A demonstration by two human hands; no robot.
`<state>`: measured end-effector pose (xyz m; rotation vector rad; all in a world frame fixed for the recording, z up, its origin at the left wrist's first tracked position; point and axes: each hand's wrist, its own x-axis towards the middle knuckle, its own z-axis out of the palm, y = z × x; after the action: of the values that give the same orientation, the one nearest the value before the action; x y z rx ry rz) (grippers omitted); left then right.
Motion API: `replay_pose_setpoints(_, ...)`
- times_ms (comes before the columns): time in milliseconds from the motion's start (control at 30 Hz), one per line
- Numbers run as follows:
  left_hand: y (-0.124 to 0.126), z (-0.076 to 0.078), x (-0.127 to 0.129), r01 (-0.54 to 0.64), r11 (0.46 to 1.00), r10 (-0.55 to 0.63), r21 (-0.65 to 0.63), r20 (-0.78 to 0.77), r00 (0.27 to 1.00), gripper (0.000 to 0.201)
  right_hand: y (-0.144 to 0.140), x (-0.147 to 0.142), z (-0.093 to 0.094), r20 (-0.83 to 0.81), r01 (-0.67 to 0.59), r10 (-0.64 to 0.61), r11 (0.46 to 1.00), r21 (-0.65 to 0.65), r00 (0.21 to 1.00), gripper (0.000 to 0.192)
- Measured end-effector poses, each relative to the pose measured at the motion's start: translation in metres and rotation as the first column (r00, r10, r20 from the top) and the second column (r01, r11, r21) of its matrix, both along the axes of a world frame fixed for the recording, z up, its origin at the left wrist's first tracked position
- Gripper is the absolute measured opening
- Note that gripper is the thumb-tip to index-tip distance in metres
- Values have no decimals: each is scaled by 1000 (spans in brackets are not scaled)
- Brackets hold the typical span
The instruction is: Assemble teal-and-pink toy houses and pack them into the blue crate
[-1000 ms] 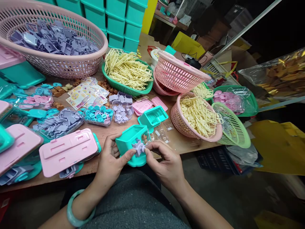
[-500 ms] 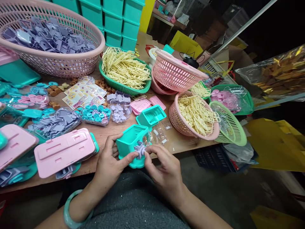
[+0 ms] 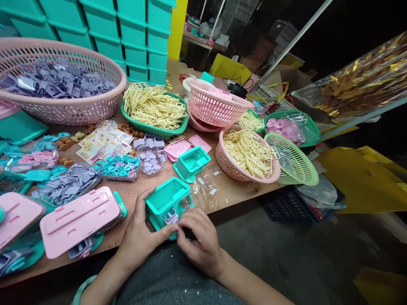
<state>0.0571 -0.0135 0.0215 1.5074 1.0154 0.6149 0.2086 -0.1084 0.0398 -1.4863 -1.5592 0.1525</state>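
Head view: both hands, left hand point(image 3: 143, 231) and right hand point(image 3: 199, 239), grip the teal box point(image 3: 167, 203), pinching a lilac knob point(image 3: 171, 217) onto its front at six o'clock; not seated, I judge.

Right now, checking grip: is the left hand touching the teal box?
Touching. The head view shows the left hand wrapped around the teal box, thumb pressed on its front.

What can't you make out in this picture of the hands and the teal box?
Head view:
- Lower front of the teal box: hidden behind the left hand and right hand.
- Purple piece: partly covered by fingers; its fit can't be judged.
- Stickers: print too small to read.
- Pink lid: what lies beneath is mostly hidden.
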Motion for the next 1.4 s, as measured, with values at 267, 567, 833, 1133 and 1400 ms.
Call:
replay_pose_setpoints(267,13,-20,1,84,923,-33,376,-139,990,81,2,7,-20,-197,-36,28,999,-39,980,12)
replay_pose_setpoints(567,28,-18,5,216,916,-145,338,-221,964,87,2,106,-53,124,401,-391,913,-73,912,13)
replay_pose_setpoints(833,27,-3,4,242,885,-146,398,-255,956,95,53,115,-47,-116,341,-337,940,23,935,41)
replay_pose_setpoints(1133,32,11,34,267,609,29,747,-357,934,71,113,131,-19,-143,152,-174,977,-148,974,39)
replay_pose_setpoints(1400,51,25,36,338,560,-19,757,-396,918,72,230,159,-4,227,-142,268,881,-452,936,31)
